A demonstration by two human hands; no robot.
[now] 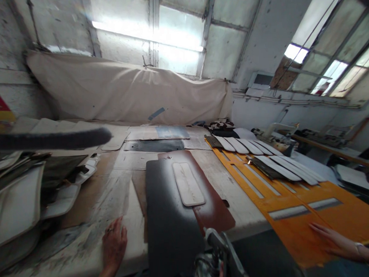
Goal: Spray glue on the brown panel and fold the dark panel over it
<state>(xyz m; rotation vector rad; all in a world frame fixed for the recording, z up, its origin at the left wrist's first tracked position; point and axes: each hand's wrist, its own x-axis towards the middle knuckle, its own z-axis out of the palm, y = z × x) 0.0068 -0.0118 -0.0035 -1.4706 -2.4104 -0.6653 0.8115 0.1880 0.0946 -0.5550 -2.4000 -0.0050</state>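
My left hand (114,246) lies flat, fingers apart, on the worn table top (122,189) near its front edge, a ring on one finger. Just right of it a dark panel (172,219) hangs over the edge, overlapping a brown panel (215,210). A pale oblong pad (188,183) rests on the two panels. My right hand (335,238), a band at the wrist, rests palm down on the near end of a long orange slotted template (283,191). Neither hand holds anything.
A blurred metal tool with a hose (220,254) sits at the bottom centre, below the table edge. White and dark strips (264,156) lie in rows on the template. Stacked pale panels (20,201) crowd the left. A cloth-covered heap (125,92) lines the back wall.
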